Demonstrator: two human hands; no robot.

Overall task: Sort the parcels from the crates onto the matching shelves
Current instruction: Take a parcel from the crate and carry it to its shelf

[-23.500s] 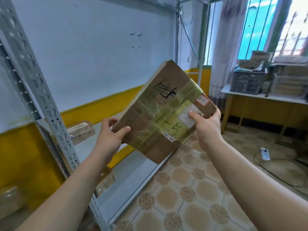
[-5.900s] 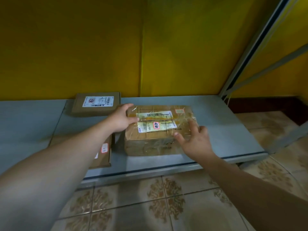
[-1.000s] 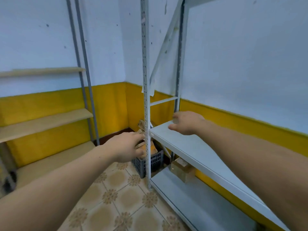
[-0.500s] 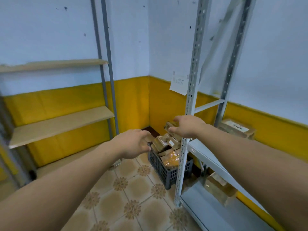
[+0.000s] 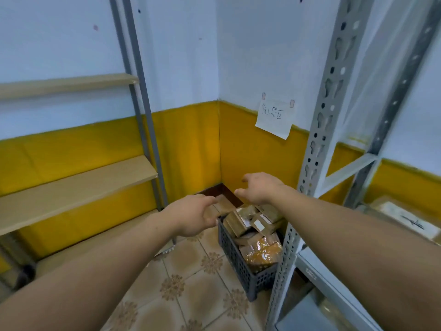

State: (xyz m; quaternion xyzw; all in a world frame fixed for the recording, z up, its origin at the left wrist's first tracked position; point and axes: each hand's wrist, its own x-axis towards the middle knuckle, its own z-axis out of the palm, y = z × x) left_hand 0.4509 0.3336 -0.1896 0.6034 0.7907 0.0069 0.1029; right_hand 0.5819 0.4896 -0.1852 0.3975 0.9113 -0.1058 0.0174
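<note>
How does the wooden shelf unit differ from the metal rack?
The wooden shelf unit has tan boards; the metal rack has pale grey ones. The wooden shelf unit's posts are slim and plain; the metal rack's post is wide and punched with holes. A parcel lies on the metal rack; none shows on the wooden shelf unit. Both stand against yellow-and-white walls.

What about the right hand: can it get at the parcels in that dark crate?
Probably yes. The right hand hovers open above the parcels, the crate has no lid, and nothing lies between them. The grey shelf post stands off to the side.
</note>
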